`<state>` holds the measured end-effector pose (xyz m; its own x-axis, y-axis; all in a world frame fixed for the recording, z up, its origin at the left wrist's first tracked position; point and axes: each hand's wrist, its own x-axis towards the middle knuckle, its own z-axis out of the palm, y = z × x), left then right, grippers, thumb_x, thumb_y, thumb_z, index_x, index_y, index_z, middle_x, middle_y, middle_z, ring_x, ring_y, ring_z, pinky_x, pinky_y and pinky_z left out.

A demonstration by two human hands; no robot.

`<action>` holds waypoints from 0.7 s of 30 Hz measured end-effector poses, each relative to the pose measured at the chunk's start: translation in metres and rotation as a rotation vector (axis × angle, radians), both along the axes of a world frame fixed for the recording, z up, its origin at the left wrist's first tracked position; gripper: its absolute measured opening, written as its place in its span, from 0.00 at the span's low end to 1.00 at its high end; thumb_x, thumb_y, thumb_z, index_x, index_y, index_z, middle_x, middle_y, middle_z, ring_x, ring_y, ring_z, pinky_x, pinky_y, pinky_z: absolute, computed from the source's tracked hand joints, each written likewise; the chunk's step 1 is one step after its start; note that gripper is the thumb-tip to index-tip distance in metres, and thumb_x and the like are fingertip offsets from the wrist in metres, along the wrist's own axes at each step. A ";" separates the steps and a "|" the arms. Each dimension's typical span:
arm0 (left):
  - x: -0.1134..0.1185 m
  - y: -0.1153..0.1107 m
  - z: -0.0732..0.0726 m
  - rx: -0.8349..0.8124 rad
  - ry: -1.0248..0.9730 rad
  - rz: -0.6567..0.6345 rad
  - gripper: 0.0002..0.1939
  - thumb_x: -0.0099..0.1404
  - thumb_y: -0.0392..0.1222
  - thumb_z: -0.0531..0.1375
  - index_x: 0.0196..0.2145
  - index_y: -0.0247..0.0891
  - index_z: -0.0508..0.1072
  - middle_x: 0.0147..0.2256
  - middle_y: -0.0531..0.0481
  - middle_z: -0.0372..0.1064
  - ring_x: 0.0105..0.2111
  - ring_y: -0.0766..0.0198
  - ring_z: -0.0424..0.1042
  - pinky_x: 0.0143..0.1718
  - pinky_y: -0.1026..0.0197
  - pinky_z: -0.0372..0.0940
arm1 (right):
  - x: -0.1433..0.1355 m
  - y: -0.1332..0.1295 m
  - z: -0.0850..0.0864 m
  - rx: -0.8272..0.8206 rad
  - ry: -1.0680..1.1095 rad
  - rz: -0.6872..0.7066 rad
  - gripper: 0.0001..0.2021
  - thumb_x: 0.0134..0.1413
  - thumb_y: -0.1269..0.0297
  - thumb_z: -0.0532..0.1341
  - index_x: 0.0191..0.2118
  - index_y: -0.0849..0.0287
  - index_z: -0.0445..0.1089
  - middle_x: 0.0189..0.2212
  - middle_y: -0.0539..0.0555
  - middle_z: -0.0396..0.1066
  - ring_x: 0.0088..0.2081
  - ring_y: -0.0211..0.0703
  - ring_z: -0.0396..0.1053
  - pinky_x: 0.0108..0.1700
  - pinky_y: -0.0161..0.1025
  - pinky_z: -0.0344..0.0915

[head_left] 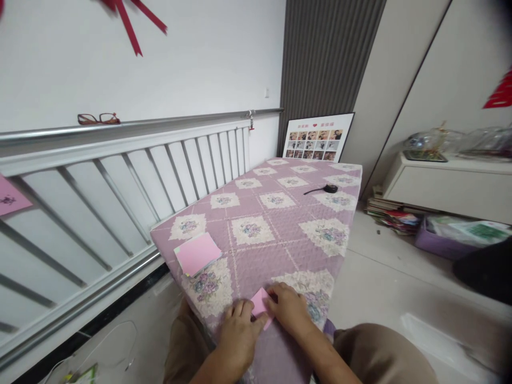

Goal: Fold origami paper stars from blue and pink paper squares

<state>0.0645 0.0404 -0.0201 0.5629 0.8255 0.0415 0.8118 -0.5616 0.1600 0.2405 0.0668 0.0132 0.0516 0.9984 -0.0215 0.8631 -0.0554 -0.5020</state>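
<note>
One small pink paper [261, 300], square-looking, crease line near its upper corner; located at the lower centre of the frame, on the surface [286, 256], between your hands. Left hand [240, 332]: fingers bent along the paper's left side, thumb laid over its lower part, gripping it. Right hand [291, 309]: fingertips closed on the paper's right side, gripping there; the underside of both grips is hidden. Backing: a patterned cloth [253, 229], its texture uneven. Risks, as judged: a crease set askew, should your two hands pull unequally or the edges be pressed before they line up; a soft or wavy crease, the uneven cloth giving poor backing under your fingertips; a shifted sheet, should your left thumb lift while your right hand pushes; a misjudged edge, your fingers covering much of the outline; a torn or crumpled corner, from too hard a pinch on so small a piece. Adjacent item: one stack of paper [199, 253], pink sheet uppermost, left of centre, near the surface's left edge; liable to slide or scatter if your left arm brushes it. Further item: one black roll [330, 189], strip trailing, right of centre, well apart from your hands; little hazard.
</note>
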 end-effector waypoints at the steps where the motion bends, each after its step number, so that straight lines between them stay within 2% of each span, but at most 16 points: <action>1: 0.000 0.000 0.000 -0.003 0.002 0.005 0.18 0.67 0.45 0.53 0.55 0.57 0.64 0.49 0.48 0.59 0.48 0.52 0.56 0.46 0.50 0.54 | 0.000 0.000 0.000 0.000 0.007 -0.004 0.06 0.49 0.63 0.60 0.33 0.53 0.74 0.37 0.53 0.72 0.44 0.49 0.66 0.40 0.44 0.52; 8: 0.001 -0.001 0.004 -0.010 0.004 0.039 0.18 0.69 0.43 0.50 0.55 0.59 0.63 0.50 0.48 0.61 0.49 0.52 0.57 0.47 0.50 0.54 | 0.004 0.000 -0.002 -0.003 0.088 -0.002 0.06 0.48 0.65 0.58 0.31 0.52 0.73 0.35 0.50 0.72 0.42 0.47 0.67 0.40 0.43 0.51; 14: 0.001 -0.002 0.012 -0.065 0.006 0.019 0.20 0.67 0.43 0.53 0.56 0.57 0.62 0.50 0.47 0.60 0.50 0.50 0.57 0.48 0.48 0.54 | 0.005 0.000 -0.002 0.012 0.168 0.018 0.07 0.48 0.65 0.55 0.29 0.54 0.70 0.33 0.49 0.72 0.39 0.44 0.67 0.40 0.41 0.52; 21: 0.002 -0.003 0.014 -0.077 0.022 0.018 0.23 0.65 0.41 0.54 0.56 0.56 0.62 0.50 0.47 0.60 0.49 0.50 0.58 0.48 0.48 0.55 | 0.008 0.000 -0.002 0.036 0.214 0.080 0.07 0.48 0.65 0.52 0.27 0.55 0.67 0.30 0.49 0.72 0.37 0.43 0.67 0.42 0.40 0.54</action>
